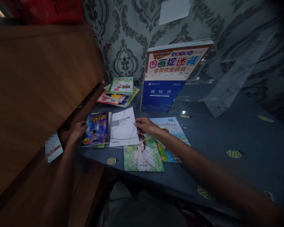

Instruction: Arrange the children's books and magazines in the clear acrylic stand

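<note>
My left hand (pixel 79 131) is at the left edge of a dark blue book (pixel 97 127) with a cartoon cover, its fingers curled on that edge. Under this book, the edges of other books show. Beside it a white booklet (pixel 124 128) lies slightly tilted, and my right hand (pixel 145 125) pinches its right edge. A green booklet with a drawn girl (pixel 144 155) lies just below, near the table's front edge. Partly covered by my right forearm is a light blue picture book (pixel 178 132).
A small pile of colourful books (pixel 121 85) lies by the wall. Tall books (pixel 159 96) stand upright in a clear plastic rack (pixel 229 88). A wooden cabinet (pixel 42 78) rises at the left. The dark tablecloth (pixel 210 132) has yellow spotted prints.
</note>
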Available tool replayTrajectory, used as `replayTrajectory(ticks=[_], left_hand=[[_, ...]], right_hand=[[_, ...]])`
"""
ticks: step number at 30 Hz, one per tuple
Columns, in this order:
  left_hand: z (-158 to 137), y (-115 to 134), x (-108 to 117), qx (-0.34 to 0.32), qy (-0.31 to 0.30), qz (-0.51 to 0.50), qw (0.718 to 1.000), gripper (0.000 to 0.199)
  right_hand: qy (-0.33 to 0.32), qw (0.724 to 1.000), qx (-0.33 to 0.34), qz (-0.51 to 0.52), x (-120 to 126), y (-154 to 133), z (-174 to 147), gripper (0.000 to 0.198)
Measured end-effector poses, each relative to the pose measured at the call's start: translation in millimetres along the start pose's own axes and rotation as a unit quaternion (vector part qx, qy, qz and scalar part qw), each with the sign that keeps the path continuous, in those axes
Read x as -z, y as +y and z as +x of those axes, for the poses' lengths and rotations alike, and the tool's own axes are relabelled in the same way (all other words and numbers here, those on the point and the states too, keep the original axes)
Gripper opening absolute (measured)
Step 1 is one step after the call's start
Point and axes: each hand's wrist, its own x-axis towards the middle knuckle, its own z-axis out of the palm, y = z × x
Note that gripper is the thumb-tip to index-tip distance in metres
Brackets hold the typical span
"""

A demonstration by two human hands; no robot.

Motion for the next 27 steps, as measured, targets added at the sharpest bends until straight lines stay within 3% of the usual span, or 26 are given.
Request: replayTrajectory(ticks=[1, 3, 5, 9, 12, 15, 18, 23, 27], left_hand=[[-2.7, 3.0, -0.8, -0.034, 0.020, 0.057, 0.998, 0.020], [-13.4, 13.1, -6.5, -0.112, 0.066, 0.139, 0.982, 0.027], [-31.6, 28.7, -19.9, -0.196, 0.080, 0.150, 0.966, 0.035], [-83.9, 65.3, -66.2, -0.379, -0.052, 0.087, 0.920, 0.041], [-123.2, 82.2, -99.6, -0.467, -0.163, 0.112, 0.862, 0.057], [-151.8, 84.5, -116.8, -0.510, -0.264, 0.160, 0.803, 0.097], [-168.4, 79.8, -121.6, -0.523, -0.312, 0.210, 0.765, 0.122], [-177.1, 77.5, -123.9, -0.505, -0.327, 0.275, 0.750, 0.122], [-177.1, 79.4, -119.7, -0.497, -0.338, 0.276, 0.750, 0.118]], right_hand=[[0.003, 1.000, 0.006, -0.025, 1.5, -0.6, 0.4, 0.001], [0.027, 0.995, 0.039, -0.091, 9.6, 1.7, -3.2, 0.012], [0.074, 0.973, 0.102, -0.192, 21.2, 9.6, -14.4, 0.021], [0.102, 0.883, 0.237, -0.392, 31.3, 38.2, -52.7, 0.041], [0.102, 0.831, 0.240, -0.492, 23.8, 59.2, -78.5, 0.056], [0.133, 0.799, 0.229, -0.540, 22.3, 71.3, -91.7, 0.058], [0.159, 0.786, 0.210, -0.559, 37.3, 76.1, -95.6, 0.056], [0.221, 0.780, 0.132, -0.571, 75.2, 84.1, -98.3, 0.056], [0.251, 0.775, 0.120, -0.567, 91.2, 98.1, -103.7, 0.058]])
